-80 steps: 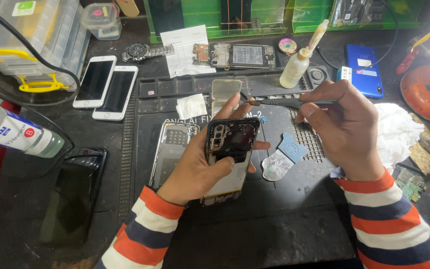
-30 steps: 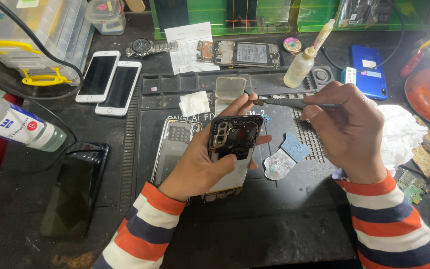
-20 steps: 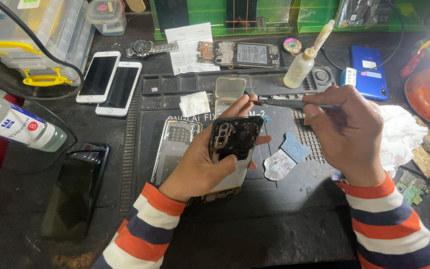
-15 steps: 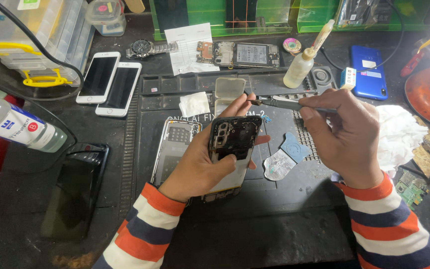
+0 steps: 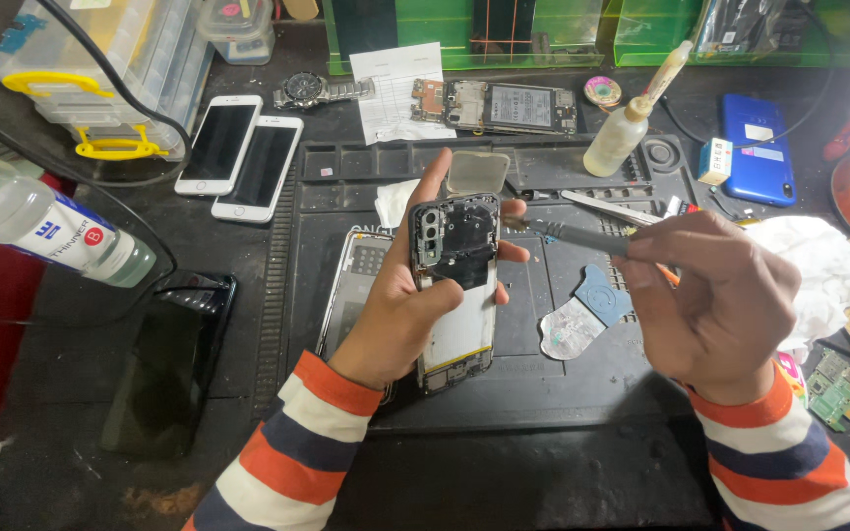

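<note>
a: where's the opened phone (image 5: 455, 285) right now?

b: lifted off the dark work mat (image 5: 543, 393), tilted up toward the camera. the left hand (image 5: 400, 315) is wrapped around it from behind, thumb on one long edge, fingers (image 5: 512, 251) curled over the other, so it is clamped on the frame by its sides.

a: and the other hand?

b: the right hand (image 5: 715, 305) is closed on a slim grey tool (image 5: 573, 234), pinched like a pen, with the tip right at the upper edge of the phone near the camera block.

a: how would you say that phone handles?

b: light and flat, i'd judge, stiff along the frame but delicate inside. the back is off, so the boards and the pale lower plate are bare. holding it by the side rails, as now, looks safest; pressing on the exposed middle could bend or scratch something.

a: slippery?

b: probably a bit, with smooth edges. a separate back shell (image 5: 346, 295) lies on the mat just beneath.
</note>
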